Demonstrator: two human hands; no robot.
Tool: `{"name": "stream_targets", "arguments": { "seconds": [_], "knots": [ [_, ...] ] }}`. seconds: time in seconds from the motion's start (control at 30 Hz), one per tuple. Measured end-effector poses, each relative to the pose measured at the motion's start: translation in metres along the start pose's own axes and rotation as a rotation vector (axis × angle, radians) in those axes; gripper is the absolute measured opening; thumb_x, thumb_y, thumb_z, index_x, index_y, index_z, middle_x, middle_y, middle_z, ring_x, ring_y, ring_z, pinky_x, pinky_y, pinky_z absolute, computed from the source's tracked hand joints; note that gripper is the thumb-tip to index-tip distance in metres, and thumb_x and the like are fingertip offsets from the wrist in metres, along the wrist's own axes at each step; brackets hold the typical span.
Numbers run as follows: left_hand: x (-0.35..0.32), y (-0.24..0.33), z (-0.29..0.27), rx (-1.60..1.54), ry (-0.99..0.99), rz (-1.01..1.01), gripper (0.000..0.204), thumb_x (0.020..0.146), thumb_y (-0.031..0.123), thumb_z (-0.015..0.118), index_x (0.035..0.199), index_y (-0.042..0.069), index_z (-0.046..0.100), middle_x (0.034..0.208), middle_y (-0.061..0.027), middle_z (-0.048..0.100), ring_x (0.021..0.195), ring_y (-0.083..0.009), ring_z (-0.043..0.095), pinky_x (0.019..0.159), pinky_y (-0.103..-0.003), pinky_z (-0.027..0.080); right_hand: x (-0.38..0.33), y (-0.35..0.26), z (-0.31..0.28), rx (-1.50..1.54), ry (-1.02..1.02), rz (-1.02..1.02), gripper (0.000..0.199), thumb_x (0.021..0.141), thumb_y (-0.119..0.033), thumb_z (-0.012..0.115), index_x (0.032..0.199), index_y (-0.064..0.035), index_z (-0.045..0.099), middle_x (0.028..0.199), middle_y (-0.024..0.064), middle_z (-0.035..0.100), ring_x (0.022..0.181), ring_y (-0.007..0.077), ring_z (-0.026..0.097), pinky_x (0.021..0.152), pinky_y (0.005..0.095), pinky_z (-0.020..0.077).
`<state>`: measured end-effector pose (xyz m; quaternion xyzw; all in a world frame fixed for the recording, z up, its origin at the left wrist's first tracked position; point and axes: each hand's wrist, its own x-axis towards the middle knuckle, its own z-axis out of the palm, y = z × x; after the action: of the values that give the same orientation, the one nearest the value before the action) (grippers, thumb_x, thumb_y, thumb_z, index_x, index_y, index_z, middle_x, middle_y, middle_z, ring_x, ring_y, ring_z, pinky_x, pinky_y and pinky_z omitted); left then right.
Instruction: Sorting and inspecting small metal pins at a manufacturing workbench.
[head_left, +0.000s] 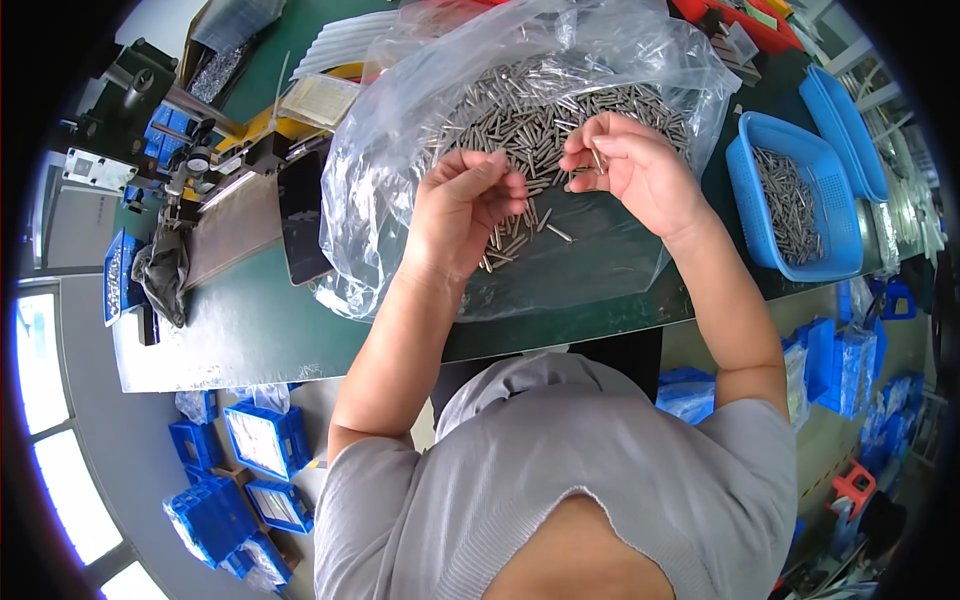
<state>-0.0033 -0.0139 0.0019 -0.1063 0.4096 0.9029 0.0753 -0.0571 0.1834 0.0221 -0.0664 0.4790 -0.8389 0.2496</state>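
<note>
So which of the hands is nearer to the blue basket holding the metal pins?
Right. The right hand is left of the blue basket, apart from it; the left hand is farther away on that same side.

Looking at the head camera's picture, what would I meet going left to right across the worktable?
Crumpled dark cloth → flat black panel → left hand → right hand holding a slim metal pin → blue basket of small metal pieces.
</note>
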Motion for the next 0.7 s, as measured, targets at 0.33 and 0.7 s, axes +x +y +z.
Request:
{"name": "stream_targets", "arguments": {
  "seconds": [0.33, 0.7],
  "knots": [
    [0.001, -0.002, -0.003, -0.009, -0.001, -0.013, 0.009, 0.089, 0.009, 0.052, 0.084, 0.003, 0.056, 0.075, -0.0124, 0.061, 0.065, -0.0197, 0.060, 0.058, -0.029, 0.052, -0.013, 0.032, 0.007, -1.583, -0.327, -0.606, 0.010, 0.072, -0.015, 0.064, 0.075, -0.0073, 0.059, 0.074, 0.0084, 0.057, 0.060, 0.0275, 0.059, 0.058, 0.0390, 0.0492],
    [0.001, -0.003, -0.001, -0.012, -0.045, -0.043, 0.008, 0.086, 0.007, 0.057, 0.084, 0.002, 0.052, 0.074, -0.0120, 0.062, 0.065, -0.0197, 0.062, 0.057, -0.029, 0.052, -0.011, 0.034, 0.004, -1.801, -0.319, -0.598, 0.009, 0.073, -0.011, 0.061, 0.077, -0.0047, 0.056, 0.072, 0.0095, 0.055, 0.064, 0.0269, 0.059, 0.056, 0.0374, 0.0491]
  ]
}}
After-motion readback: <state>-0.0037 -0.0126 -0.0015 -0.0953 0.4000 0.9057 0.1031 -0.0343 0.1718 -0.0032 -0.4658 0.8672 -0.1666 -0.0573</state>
